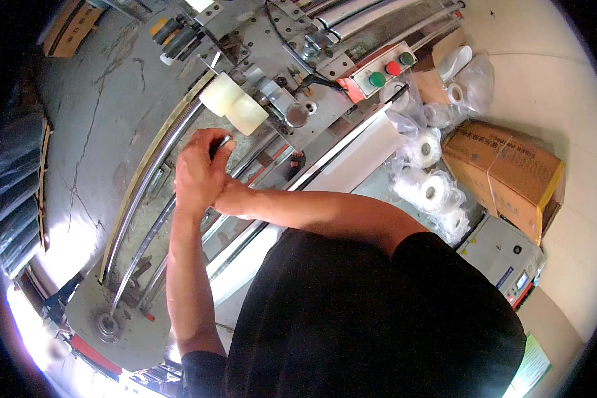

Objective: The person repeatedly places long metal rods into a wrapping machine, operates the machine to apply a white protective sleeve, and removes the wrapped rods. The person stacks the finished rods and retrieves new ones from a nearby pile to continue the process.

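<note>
My left hand is closed, its fingers curled round a small thing with a shiny metal end; most of that thing is hidden in the grip. My right hand lies close against the left wrist. Its fingers are hidden behind that wrist, so their grip does not show. Just beyond both hands sit two cream-white plastic rollers, side by side on the machine. Long metal rods of the machine run under and beside my hands. A block with a round metal boss stands right of the rollers.
A control box with green and red buttons and a black cable are mounted farther right. White rolls in clear plastic, a cardboard box and a grey cabinet stand right. Cracked grey floor lies left.
</note>
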Action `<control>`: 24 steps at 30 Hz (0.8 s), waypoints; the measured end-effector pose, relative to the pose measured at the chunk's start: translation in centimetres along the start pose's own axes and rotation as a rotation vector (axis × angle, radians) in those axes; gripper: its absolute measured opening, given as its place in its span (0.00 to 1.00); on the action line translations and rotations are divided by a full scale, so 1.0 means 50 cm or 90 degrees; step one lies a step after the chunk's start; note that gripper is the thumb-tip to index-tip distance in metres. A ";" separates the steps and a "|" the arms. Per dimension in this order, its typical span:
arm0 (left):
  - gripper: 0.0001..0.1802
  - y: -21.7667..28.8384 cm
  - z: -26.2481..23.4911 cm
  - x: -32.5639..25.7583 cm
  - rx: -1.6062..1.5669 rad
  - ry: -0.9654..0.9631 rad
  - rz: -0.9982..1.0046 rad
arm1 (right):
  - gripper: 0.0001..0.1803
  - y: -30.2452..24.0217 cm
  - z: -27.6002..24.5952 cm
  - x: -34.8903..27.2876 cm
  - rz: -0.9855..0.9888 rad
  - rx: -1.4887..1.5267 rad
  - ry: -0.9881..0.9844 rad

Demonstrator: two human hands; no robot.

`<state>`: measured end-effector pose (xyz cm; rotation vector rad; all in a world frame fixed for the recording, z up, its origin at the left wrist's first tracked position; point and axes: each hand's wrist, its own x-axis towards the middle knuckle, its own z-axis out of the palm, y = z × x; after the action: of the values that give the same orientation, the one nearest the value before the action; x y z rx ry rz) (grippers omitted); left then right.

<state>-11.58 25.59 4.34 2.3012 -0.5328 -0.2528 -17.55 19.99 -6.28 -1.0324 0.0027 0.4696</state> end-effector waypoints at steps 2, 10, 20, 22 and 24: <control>0.17 -0.003 -0.010 -0.021 -0.035 0.043 -0.023 | 0.18 0.012 0.025 0.000 -0.113 -0.100 0.092; 0.51 -0.483 -0.169 -0.390 0.444 0.679 -0.463 | 0.11 -0.035 0.058 0.007 0.013 -0.008 0.120; 0.14 -0.862 -0.263 -0.792 -0.944 0.808 -0.351 | 0.19 -0.072 0.067 0.013 0.087 -0.042 0.231; 0.13 -0.830 -0.250 -0.733 -0.938 0.772 -0.411 | 0.16 -0.081 0.034 0.012 0.045 -0.038 0.260; 0.13 -0.756 -0.217 -0.675 -0.983 0.731 -0.351 | 0.15 -0.120 0.002 -0.006 -0.017 -0.034 0.331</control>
<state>-26.79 71.55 -14.25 0.7083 0.7138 0.3333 -15.56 17.41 -1.21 -1.1810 0.4400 0.1674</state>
